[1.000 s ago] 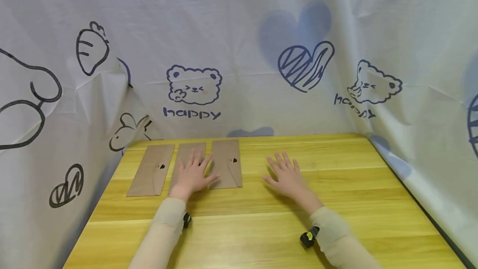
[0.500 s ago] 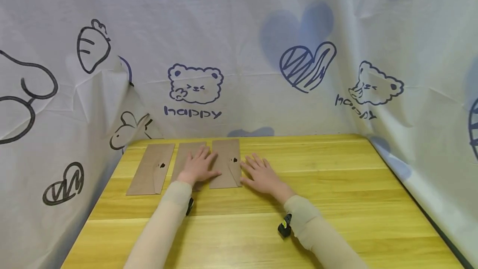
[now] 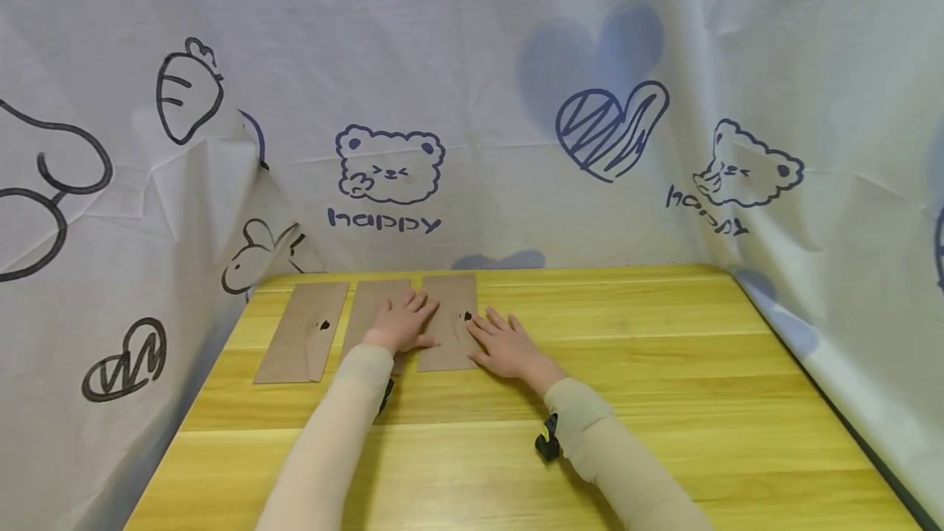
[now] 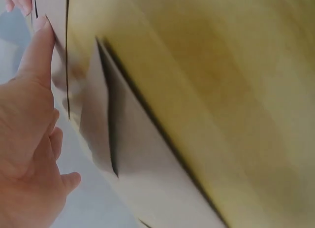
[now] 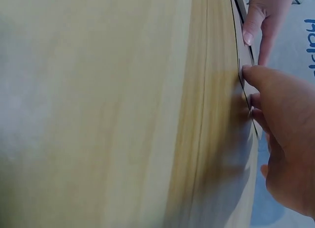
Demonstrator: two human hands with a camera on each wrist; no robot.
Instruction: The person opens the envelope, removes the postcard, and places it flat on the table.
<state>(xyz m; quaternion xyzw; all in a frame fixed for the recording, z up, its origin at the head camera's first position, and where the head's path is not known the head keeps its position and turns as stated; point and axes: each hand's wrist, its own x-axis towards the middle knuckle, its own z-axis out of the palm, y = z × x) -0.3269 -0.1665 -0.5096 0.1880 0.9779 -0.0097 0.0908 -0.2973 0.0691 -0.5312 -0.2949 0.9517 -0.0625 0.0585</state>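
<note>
Three brown paper envelopes with black heart marks lie side by side on the wooden table: the left envelope [image 3: 288,347], the middle envelope [image 3: 376,297] and the right envelope [image 3: 446,293]. My left hand [image 3: 401,324] lies across the middle envelope, hiding much of it, its fingertips at the right envelope's left edge. On that envelope's right edge rest the fingers of my right hand [image 3: 505,347], near the black mark. In the left wrist view, my thumb [image 4: 39,55] extends straight onto paper. The right wrist view has my right thumb [image 5: 256,78] touching the envelope.
Yellow wood-grain table [image 3: 664,400] spreads out to the right and in front of the hands. A white curtain [image 3: 487,187] with drawn bears and hearts hangs behind and along both sides. Small black wrist cameras are strapped under both forearms.
My right hand has moved left from the table onto the right envelope's right edge. The left hand has shifted slightly right, towards that envelope. The envelopes lie much as before.
</note>
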